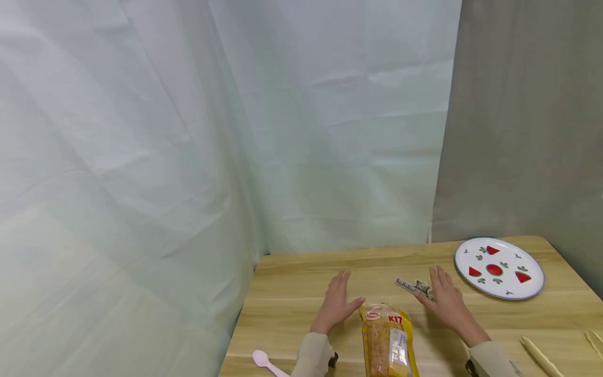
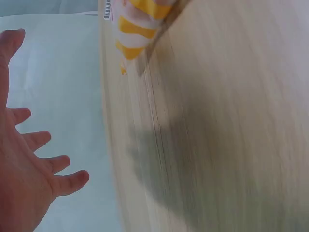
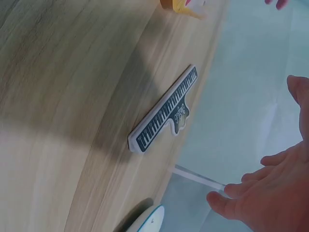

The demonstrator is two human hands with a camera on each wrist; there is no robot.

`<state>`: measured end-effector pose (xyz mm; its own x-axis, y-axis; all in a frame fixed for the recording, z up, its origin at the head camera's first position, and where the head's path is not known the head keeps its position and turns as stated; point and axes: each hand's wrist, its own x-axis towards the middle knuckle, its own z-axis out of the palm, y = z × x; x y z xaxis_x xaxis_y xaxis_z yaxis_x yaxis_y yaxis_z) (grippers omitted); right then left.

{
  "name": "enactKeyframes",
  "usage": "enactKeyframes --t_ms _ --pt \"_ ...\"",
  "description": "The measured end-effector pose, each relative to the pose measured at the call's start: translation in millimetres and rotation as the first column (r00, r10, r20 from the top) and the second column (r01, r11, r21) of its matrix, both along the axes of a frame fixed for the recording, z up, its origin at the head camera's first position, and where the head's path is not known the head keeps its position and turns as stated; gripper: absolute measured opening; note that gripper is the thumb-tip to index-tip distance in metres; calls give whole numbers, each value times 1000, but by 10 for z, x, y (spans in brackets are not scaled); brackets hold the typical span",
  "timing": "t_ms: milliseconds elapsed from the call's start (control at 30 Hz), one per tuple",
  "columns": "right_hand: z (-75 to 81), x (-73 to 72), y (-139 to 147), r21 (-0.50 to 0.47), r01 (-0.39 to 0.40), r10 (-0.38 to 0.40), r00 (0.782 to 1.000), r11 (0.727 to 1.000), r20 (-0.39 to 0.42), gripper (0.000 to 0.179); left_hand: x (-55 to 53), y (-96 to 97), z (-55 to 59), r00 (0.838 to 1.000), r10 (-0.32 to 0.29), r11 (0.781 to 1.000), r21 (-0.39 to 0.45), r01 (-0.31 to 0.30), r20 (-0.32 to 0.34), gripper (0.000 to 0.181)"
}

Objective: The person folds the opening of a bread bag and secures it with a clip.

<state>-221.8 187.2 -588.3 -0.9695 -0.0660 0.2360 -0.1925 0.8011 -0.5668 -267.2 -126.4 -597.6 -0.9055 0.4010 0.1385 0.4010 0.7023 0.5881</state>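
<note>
A clear and yellow plastic bag of bread (image 1: 378, 348) lies on the table between both hands. Beside its top left corner, my left hand (image 1: 335, 303) has its fingers extended and its thumb out toward the bag; whether they touch is unclear. The left wrist view shows that hand (image 2: 21, 169) with fingers spread, apart from the striped bag corner (image 2: 135, 34). My right hand (image 1: 449, 305), also with fingers extended, hovers by a flat piano-key-patterned clip with a cat shape (image 1: 421, 286). In the right wrist view the clip (image 3: 166, 111) lies flat, apart from the hand (image 3: 275, 193).
At the back right sits a white plate (image 1: 507, 273) with a watermelon pattern. A pink spoon (image 1: 261, 359) lies at the front left. Two pale, narrow, strip-like things (image 1: 539, 356) are at the front right. Curtains (image 1: 348, 157) hang behind the wooden table (image 1: 292, 283).
</note>
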Motion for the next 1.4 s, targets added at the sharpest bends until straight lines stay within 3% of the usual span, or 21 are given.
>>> enactKeyframes --t_ms 267,500,767,967,1200,1400 --pt "-9 38 -37 -108 -20 21 1000 994 7 86 -55 125 -45 997 15 997 74 -20 78 86" --pt "-66 -18 -146 -163 -12 10 1000 986 -15 83 -92 248 -24 993 -3 997 81 -6 116 78" --pt "-97 -62 -253 -197 -22 15 999 980 -38 72 -122 394 -4 984 -24 980 198 -11 176 67" --pt "-130 -101 -328 -216 -41 35 999 976 -33 70 -154 474 -45 980 -51 979 203 11 193 59" --pt "-261 -74 -422 -206 -41 57 996 978 71 71 -139 576 -99 974 -54 975 220 4 221 48" --pt "-370 -5 -518 -211 -93 96 995 973 6 61 -141 629 -196 974 -98 967 250 44 206 37"
